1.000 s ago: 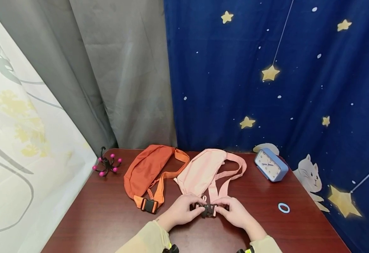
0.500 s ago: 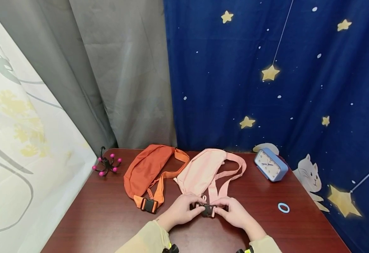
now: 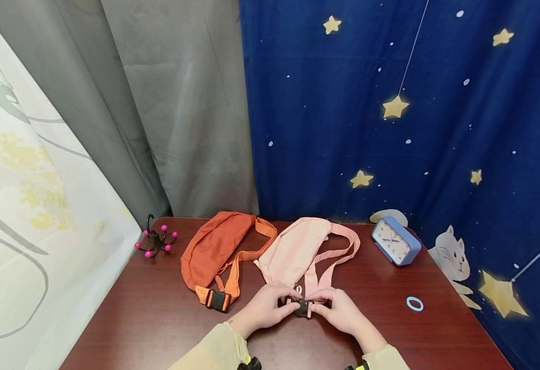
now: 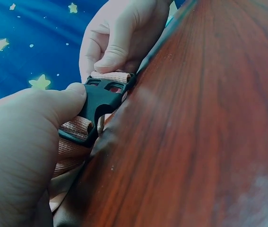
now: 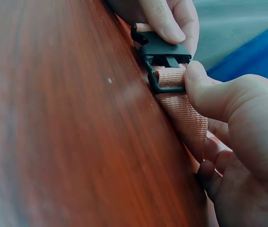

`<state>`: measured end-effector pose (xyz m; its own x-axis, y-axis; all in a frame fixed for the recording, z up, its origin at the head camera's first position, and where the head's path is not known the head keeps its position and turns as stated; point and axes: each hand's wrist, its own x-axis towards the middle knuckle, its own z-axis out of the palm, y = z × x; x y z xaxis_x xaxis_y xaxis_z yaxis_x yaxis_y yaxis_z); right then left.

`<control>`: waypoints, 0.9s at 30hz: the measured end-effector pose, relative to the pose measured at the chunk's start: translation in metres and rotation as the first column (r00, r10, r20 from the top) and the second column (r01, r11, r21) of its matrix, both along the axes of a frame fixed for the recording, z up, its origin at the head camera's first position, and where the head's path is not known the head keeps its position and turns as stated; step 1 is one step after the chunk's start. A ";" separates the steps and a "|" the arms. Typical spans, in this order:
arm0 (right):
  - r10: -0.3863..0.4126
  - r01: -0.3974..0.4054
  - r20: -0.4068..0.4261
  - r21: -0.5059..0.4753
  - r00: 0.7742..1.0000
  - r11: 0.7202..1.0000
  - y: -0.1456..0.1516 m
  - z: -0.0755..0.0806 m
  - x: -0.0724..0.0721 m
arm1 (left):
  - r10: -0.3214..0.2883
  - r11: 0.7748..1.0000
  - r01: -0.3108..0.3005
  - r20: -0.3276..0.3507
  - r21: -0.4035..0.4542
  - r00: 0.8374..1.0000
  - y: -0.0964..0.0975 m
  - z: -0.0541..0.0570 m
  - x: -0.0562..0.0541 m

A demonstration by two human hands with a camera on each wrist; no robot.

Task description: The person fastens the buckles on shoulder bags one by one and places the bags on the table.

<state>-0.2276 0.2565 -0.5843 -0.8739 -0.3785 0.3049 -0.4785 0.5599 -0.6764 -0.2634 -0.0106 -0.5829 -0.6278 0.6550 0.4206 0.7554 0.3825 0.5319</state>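
A pink waist bag (image 3: 293, 252) lies on the table, its looped strap (image 3: 326, 267) running down to a black side-release buckle (image 3: 302, 308). My left hand (image 3: 270, 307) pinches the socket half between thumb and fingers. On the other side, my right hand (image 3: 341, 311) grips the prong half where the pink webbing (image 5: 185, 118) threads through. In the left wrist view the two halves of the buckle (image 4: 98, 99) meet, prongs inside the socket; whether they are fully seated I cannot tell. Fingers behind the buckle are partly hidden.
To the left lies an orange waist bag (image 3: 219, 246) with its black buckle (image 3: 218, 300) fastened. A black hook rack with pink balls (image 3: 156, 241) stands at the far left. On the right are a blue alarm clock (image 3: 396, 240) and a light-blue ring (image 3: 414, 303).
My right hand has shifted slightly left, pushing the prong half further into the socket half. The gap between the halves has narrowed. My left hand has stayed in place.
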 end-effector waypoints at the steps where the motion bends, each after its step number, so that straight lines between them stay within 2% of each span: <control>1: 0.000 0.000 -0.001 -0.001 1.000 1.000 -0.001 0.000 0.000 | 0.002 1.000 -0.002 -0.002 -0.002 1.000 0.000 0.000 0.000; 12: -0.050 0.049 -0.011 -0.038 0.999 0.998 -0.008 -0.001 0.001 | 0.013 1.000 -0.013 -0.002 -0.001 1.000 0.000 0.002 0.001; 23: -0.070 0.078 0.076 -0.112 0.995 0.991 -0.017 -0.002 0.000 | 0.037 0.999 -0.037 0.000 0.032 0.999 0.002 -0.001 0.000; 27: -0.081 0.093 0.103 -0.123 0.991 0.988 -0.019 -0.001 -0.001 | 0.043 0.999 -0.044 0.028 0.031 0.999 0.002 0.000 0.001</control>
